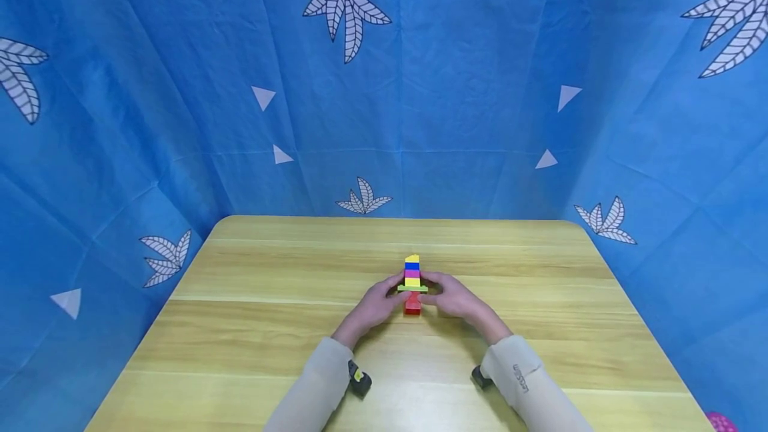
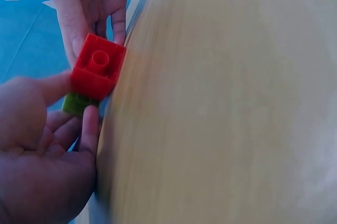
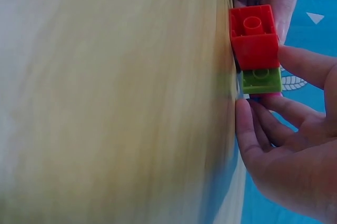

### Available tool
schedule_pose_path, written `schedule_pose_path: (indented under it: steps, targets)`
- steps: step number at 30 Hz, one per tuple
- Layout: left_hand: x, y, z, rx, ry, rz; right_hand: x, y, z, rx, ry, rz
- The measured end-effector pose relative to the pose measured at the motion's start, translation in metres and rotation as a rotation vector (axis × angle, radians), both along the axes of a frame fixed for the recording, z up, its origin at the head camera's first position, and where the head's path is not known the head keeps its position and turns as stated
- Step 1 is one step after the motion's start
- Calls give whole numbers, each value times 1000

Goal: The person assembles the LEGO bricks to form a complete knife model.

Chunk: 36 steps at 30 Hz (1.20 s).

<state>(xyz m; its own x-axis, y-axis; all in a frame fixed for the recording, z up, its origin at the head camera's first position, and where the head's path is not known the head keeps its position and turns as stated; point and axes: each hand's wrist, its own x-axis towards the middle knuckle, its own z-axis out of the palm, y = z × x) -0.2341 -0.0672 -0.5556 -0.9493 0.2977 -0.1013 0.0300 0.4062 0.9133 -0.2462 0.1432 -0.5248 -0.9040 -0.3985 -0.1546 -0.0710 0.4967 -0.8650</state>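
Observation:
A small stack of toy building bricks (image 1: pixel 412 274) is held between both hands above the wooden table (image 1: pixel 282 285). From the top it runs yellow, blue, magenta and yellow, then a wider green plate (image 3: pixel 261 81) and a red brick (image 2: pixel 100 66) at the bottom. The red brick's hollow underside faces both wrist cameras. My left hand (image 1: pixel 375 302) grips the stack from the left, its thumb by the red brick. On the opposite side my right hand (image 1: pixel 454 295) grips it likewise, thumb at the red brick. Fingers hide part of the upper bricks in the wrist views.
Blue cloth (image 1: pixel 468 85) with white leaf prints hangs behind the table and along both sides. The table's far edge (image 1: pixel 300 217) runs just in front of it. Dark wrist devices (image 1: pixel 360 382) sit at the ends of both light sleeves (image 1: pixel 321 379).

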Motion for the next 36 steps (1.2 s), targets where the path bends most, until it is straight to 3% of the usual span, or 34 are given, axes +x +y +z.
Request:
schedule_pose_path:
  steps: [9, 36]
  targets:
    - [-1, -2, -1, 42, 3, -14, 2, 1, 1, -12, -15, 5]
    - [2, -3, 2, 23, -13, -5, 0, 0, -2, -6, -7, 6]
